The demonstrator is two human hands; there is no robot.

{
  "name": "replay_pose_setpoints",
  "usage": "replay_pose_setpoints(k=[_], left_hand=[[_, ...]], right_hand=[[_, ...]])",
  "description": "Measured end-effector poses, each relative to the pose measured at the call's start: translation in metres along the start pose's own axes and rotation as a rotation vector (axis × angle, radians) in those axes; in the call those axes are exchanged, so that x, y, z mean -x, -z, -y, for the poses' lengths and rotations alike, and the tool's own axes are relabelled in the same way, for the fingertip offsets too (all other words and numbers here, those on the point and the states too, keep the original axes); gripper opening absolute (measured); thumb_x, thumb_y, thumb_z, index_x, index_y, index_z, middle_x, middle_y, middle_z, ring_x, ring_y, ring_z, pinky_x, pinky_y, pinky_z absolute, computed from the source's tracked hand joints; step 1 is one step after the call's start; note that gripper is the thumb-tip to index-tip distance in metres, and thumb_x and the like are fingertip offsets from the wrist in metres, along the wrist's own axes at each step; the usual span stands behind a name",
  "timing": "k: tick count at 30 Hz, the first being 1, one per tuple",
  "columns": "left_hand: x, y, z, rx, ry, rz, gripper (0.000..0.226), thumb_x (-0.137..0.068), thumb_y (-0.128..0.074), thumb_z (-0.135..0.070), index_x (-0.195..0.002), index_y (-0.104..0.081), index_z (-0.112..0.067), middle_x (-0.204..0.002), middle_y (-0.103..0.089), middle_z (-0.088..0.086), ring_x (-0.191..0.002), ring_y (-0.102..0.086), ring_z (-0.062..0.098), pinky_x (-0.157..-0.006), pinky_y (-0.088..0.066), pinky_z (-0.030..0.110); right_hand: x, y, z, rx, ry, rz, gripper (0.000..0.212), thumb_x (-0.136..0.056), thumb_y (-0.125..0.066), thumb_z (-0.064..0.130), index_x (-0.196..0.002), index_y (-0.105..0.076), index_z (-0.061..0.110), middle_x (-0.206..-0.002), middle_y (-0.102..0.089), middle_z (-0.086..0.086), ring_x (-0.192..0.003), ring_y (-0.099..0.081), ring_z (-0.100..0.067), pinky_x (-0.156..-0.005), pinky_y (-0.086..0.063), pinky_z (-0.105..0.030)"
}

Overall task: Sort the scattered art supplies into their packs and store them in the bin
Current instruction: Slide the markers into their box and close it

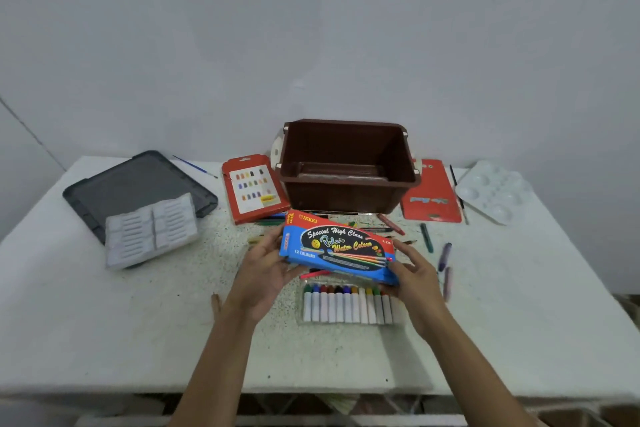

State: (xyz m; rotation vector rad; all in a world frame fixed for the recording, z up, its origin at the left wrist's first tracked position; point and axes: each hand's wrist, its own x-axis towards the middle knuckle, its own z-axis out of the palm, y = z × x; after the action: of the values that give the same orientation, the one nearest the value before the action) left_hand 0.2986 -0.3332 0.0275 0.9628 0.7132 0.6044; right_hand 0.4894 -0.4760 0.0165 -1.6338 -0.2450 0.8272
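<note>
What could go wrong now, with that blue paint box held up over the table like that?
The blue water colour box, gripped by the left hand and right hand, hangs tilted just above the tray of paint tubes; a slip could knock tubes loose. The purple crayons lying loose beside the right hand might get nudged and roll across the table.

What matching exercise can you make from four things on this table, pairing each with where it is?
Things:
1. blue and red cardboard water colour box
2. brown plastic bin
3. white plastic paint palette
4. clear tray of white paint tubes

Places:
A. far right of the white table
B. back centre
C. lying flat, nearest the person
D. held by left hand and right hand

Pairs: 1-D, 2-B, 3-A, 4-C
</note>
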Motion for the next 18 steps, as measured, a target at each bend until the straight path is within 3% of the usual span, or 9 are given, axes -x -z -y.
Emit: replay_pose_setpoints(k=[4,8,10,14,18], left_hand=[[0.007,-0.012,0.01,-0.047,-0.071,0.134,0.054,-0.095,-0.054,-0.004,-0.145,-0.041,-0.018,-0.131,-0.063,0.012,-0.121,-0.06,0.031,-0.1,-0.05,0.048],[0.015,-0.025,0.009,-0.173,-0.137,0.234,0.067,-0.088,-0.066,-0.001,-0.144,-0.034,-0.02,-0.13,-0.061,0.013,-0.121,-0.06,0.029,-0.096,-0.053,0.04],[0.015,-0.033,0.006,-0.218,-0.172,0.207,0.077,-0.085,-0.072,-0.002,-0.147,-0.031,-0.023,-0.13,-0.059,0.015,-0.118,-0.061,0.026,-0.09,-0.054,0.032],[0.013,-0.043,-0.002,-0.275,-0.235,0.193,0.09,-0.081,-0.075,-0.003,-0.148,-0.024,-0.034,-0.131,-0.055,0.012,-0.117,-0.061,0.023,-0.091,-0.055,0.037],[0.013,-0.048,-0.012,-0.365,-0.285,0.236,0.092,-0.079,-0.077,0.0,-0.145,-0.027,-0.039,-0.136,-0.05,0.003,-0.119,-0.06,0.018,-0.096,-0.053,0.035]], right_hand=[[0.01,0.008,-0.009,-0.056,-0.061,0.038,0.033,-0.097,-0.057,0.007,-0.127,-0.059,0.022,-0.094,-0.073,-0.007,-0.078,-0.073,-0.018,-0.058,-0.056,-0.029],[0.017,0.01,-0.011,-0.07,-0.126,0.127,0.024,-0.098,-0.057,0.012,-0.121,-0.062,0.018,-0.102,-0.071,-0.012,-0.077,-0.073,-0.023,-0.062,-0.058,-0.033],[0.021,0.009,-0.01,-0.056,-0.142,0.19,0.022,-0.1,-0.054,0.011,-0.119,-0.062,0.017,-0.106,-0.07,-0.016,-0.073,-0.071,-0.024,-0.062,-0.058,-0.032],[0.026,0.004,-0.01,-0.008,-0.16,0.276,0.025,-0.1,-0.05,0.007,-0.123,-0.058,0.013,-0.096,-0.07,-0.017,-0.068,-0.067,-0.028,-0.064,-0.058,-0.034],[0.029,0.006,-0.008,0.104,-0.109,0.334,0.028,-0.098,-0.051,0.004,-0.124,-0.06,0.011,-0.095,-0.073,-0.014,-0.075,-0.071,-0.029,-0.071,-0.06,-0.036]])
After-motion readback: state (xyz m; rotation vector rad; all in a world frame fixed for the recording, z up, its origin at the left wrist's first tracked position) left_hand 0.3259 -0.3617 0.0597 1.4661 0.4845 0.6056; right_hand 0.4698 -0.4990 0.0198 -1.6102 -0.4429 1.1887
